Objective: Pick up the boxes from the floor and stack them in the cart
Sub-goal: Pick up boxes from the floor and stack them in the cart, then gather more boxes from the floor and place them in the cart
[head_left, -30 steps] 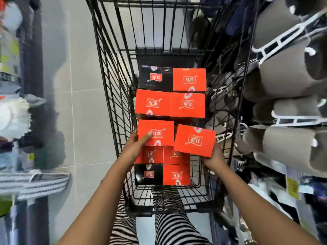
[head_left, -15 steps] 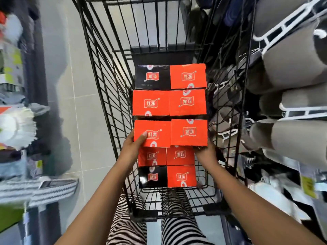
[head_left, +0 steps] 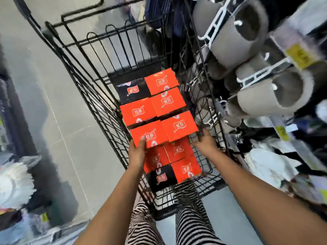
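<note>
A black wire cart (head_left: pixel 92 96) stands in front of me, holding stacked orange and black boxes in two layers. On the upper layer's near row lie two orange boxes side by side. My left hand (head_left: pixel 137 153) grips the left orange box (head_left: pixel 150 131) at its near edge, thumb on top. The right orange box (head_left: pixel 179 125) lies level beside it. My right hand (head_left: pixel 203 143) sits at that box's near right corner with fingers spread, holding nothing. A black box (head_left: pixel 132 90) is at the far left of the upper layer. Lower boxes (head_left: pixel 178 150) show nearer me.
Grey slippers (head_left: pixel 247 38) hang on white hangers from a rack close against the cart's right side. Grey floor tiles (head_left: pixel 53 106) lie left of the cart, with blurred shelf goods (head_left: pixel 14 183) at the far left. My striped trouser legs (head_left: pixel 191 220) stand behind the cart.
The tilted right orange box has been set down level beside the left one. My right hand has come off it and opened. My view has swung and tilted.
</note>
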{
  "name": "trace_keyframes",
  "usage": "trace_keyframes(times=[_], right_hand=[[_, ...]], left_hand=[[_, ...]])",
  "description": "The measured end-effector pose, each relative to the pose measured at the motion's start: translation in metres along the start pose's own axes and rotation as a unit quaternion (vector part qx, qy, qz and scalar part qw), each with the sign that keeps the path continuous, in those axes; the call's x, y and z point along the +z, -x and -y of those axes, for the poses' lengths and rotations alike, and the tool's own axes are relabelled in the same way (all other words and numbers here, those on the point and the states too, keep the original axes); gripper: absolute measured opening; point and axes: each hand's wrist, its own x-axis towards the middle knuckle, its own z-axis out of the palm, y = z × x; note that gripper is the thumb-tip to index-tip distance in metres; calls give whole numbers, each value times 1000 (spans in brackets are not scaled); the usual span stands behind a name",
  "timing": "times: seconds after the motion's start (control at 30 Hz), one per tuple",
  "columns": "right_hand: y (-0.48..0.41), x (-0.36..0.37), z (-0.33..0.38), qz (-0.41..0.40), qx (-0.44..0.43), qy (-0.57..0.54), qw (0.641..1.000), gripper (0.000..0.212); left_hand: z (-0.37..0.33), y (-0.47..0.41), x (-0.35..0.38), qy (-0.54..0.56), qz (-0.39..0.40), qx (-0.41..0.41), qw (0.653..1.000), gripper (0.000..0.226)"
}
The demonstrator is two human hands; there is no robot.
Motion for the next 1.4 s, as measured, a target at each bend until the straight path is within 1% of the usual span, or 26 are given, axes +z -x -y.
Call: trace_keyframes(times=[0.03, 0.1, 0.17, 0.23, 0.3, 0.33, 0.37, 0.4, 0.43, 0.5, 0.53, 0.57, 0.6, 0.63, 0.7, 0.77, 0.83, 0.87, 0.9, 0.97, 1.03, 1.1, 1.17, 1.23, 1.3, 1.4], right_hand=[[17, -3, -2, -22, 10, 1, 1000, 63], [50, -6, -12, -68, 5, -7, 998, 55], [91, -12, -17, -97, 19, -9, 995, 46], [130, -14, -30, -133, 56, -16, 989, 40], [169, -12, -49, -184, 88, -50, 978, 40], [186, -11, -64, -210, 102, -63, 970, 40], [207, -11, -77, -215, 121, -88, 965, 35], [227, -9, -91, -209, 142, -105, 962, 29], [248, -8, -107, -205, 160, -95, 961, 25], [292, -3, -136, -206, 191, -60, 958, 49], [314, 0, -151, -211, 206, -67, 953, 62], [334, 7, -168, -205, 222, -86, 949, 69], [349, 13, -187, -208, 240, -102, 943, 73], [368, 18, -205, -215, 258, -120, 934, 73], [405, 32, -239, -233, 290, -155, 915, 68], [446, 48, -270, -267, 319, -189, 889, 66], [487, 67, -300, -290, 353, -224, 861, 69], [507, 80, -315, -297, 372, -241, 846, 70], [527, 93, -328, -302, 391, -257, 831, 68], [567, 121, -353, -316, 430, -289, 795, 66], [601, 152, -378, -320, 459, -330, 760, 64], [632, 183, -404, -317, 473, -372, 733, 61], [659, 211, -428, -317, 482, -405, 709, 61], [684, 236, -453, -318, 492, -439, 681, 63], [706, 257, -483, -312, 494, -469, 662, 65], [735, 285, -537, -309, 495, -514, 630, 67]], left_hand=[[-2, 1, -1, -9, -1, -1, 1000, 53], [-4, 1, -4, -40, -7, -7, 999, 63], [-13, 8, -5, -84, -16, 2, 996, 65], [-32, 31, -4, -155, -24, 48, 987, 71], [-50, 68, -2, -266, -20, 121, 956, 73], [-57, 90, 1, -325, -5, 163, 932, 68], [-60, 111, 4, -372, 13, 219, 902, 63], [-58, 128, 7, -401, 33, 282, 871, 61], [-52, 142, 13, -418, 63, 350, 836, 59], [-31, 164, 32, -443, 127, 453, 763, 52], [-19, 175, 44, -461, 157, 469, 737, 50], [-9, 193, 56, -480, 198, 473, 711, 49], [2, 211, 67, -496, 233, 484, 682, 49], [17, 229, 79, -513, 269, 498, 646, 48], [48, 267, 95, -550, 331, 521, 562, 49], [87, 301, 108, -576, 387, 535, 482, 51], [129, 335, 113, -600, 436, 557, 374, 53], [150, 352, 112, -609, 457, 560, 326, 55], [170, 371, 110, -613, 480, 553, 297, 56], [209, 405, 101, -611, 527, 533, 254, 55], [247, 434, 91, -597, 563, 536, 200, 55], [286, 457, 79, -585, 580, 550, 139, 60], [325, 479, 68, -591, 582, 551, 89, 69], [368, 503, 61, -601, 577, 550, 51, 68], [413, 527, 56, -604, 577, 550, 16, 69], [488, 562, 49, -607, 568, 555, -22, 68]])
